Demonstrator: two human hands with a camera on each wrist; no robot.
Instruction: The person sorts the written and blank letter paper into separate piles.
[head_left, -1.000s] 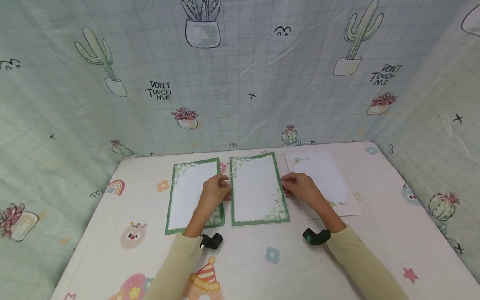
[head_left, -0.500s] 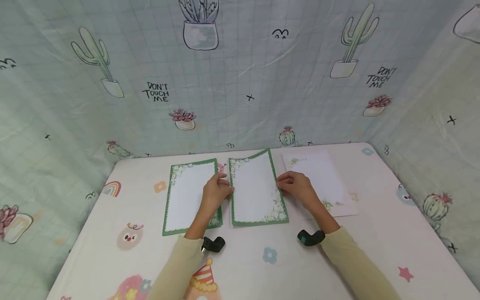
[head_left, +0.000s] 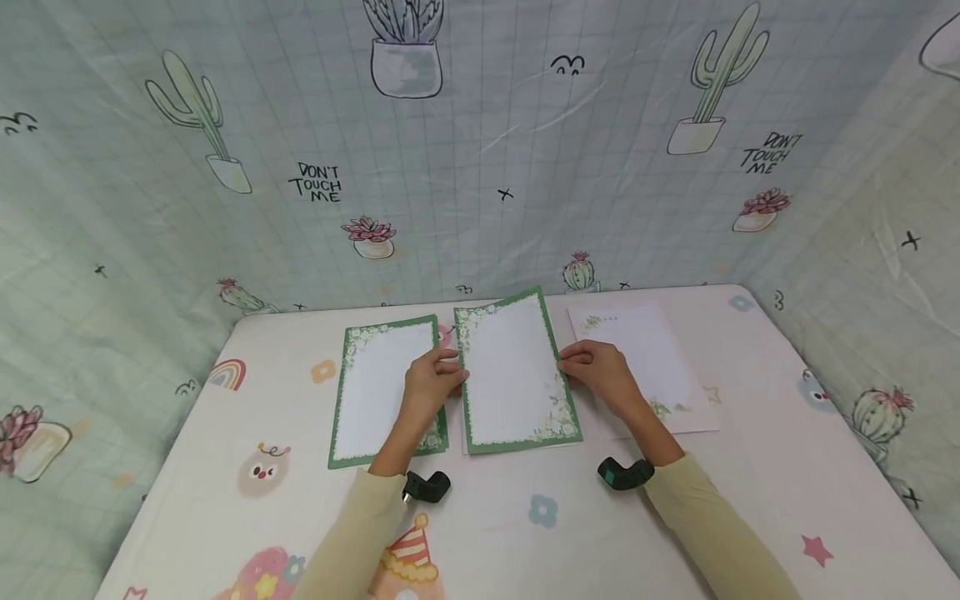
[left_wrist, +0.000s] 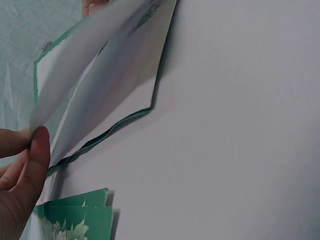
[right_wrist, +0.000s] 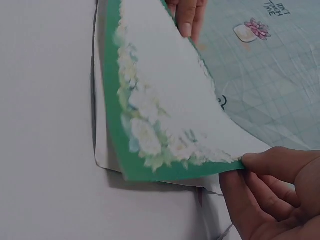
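Both hands pinch a sheet of paper (head_left: 513,367) with a green border and white flowers, one at each long side. My left hand (head_left: 430,385) grips its left edge, thumb on top. On the right edge, my right hand (head_left: 603,375) pinches between thumb and fingers. The sheet bows and stands up off a white-looking sheet (left_wrist: 120,85) beneath it, as the left wrist view shows. In the right wrist view the green-bordered corner (right_wrist: 150,172) lifts over that lower layer (right_wrist: 102,150).
To the left lies a stack of similar green-bordered sheets (head_left: 382,392), partly under my left forearm. A pale sheet with small leaf prints (head_left: 645,358) lies to the right, under my right forearm. A patterned cloth (head_left: 480,150) hangs behind the table (head_left: 487,542).
The green-bordered sheet has risen from the layer beneath it, its top edge tilting up at the right. Both hands now pinch its edges; the side sheets stay put.
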